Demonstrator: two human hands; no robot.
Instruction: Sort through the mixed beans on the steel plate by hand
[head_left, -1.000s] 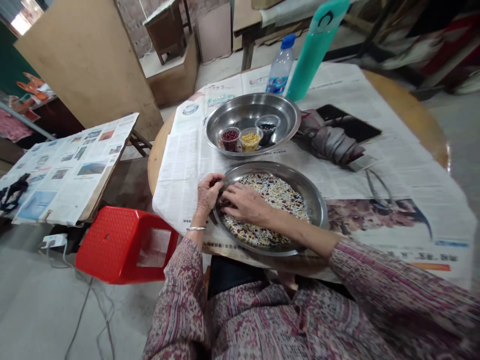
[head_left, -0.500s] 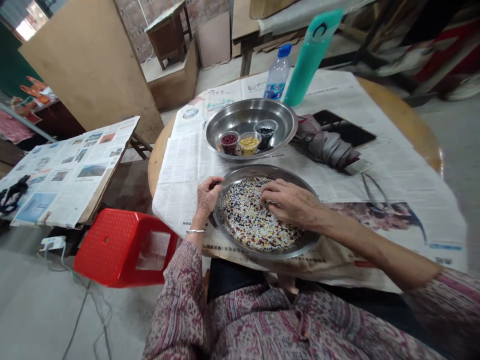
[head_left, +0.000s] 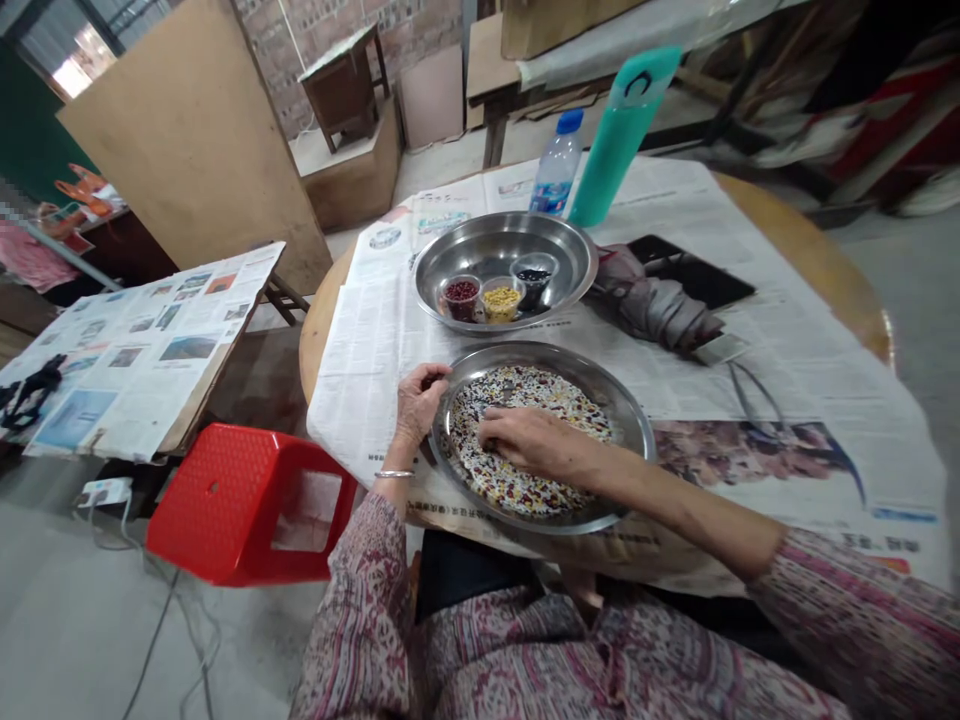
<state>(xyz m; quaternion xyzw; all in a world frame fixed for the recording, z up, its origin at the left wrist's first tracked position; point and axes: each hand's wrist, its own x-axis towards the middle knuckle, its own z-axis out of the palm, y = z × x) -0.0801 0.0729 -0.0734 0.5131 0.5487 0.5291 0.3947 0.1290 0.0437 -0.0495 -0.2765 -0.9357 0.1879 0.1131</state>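
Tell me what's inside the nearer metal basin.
The nearer metal basin holds a mix of white, black, yellow and dark red grains and beans. The right hand and forearm cover part of it; anything buried deeper cannot be seen.

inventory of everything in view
near basin: 1, silver, round table
mixed grains: many, multicoloured, near basin
far basin: 1, silver, behind near basin
clear cups: 3, red, yellow, black beans, far basin
water bottle: 1, clear, behind far basin
flask: 1, teal, beside water bottle
folded umbrella: 1, grey, right of far basin
flat item: 1, black, behind umbrella
round table: 1, brown, centre
side table: 1, brown, left
newspaper: several sheets, white, on both tables
stool: 1, red, left floor
power strip: 1, white, left floor
panel: 1, tan, upper left
left hand: 1, at near basin's left rim
right hand: 1, in mixed grains
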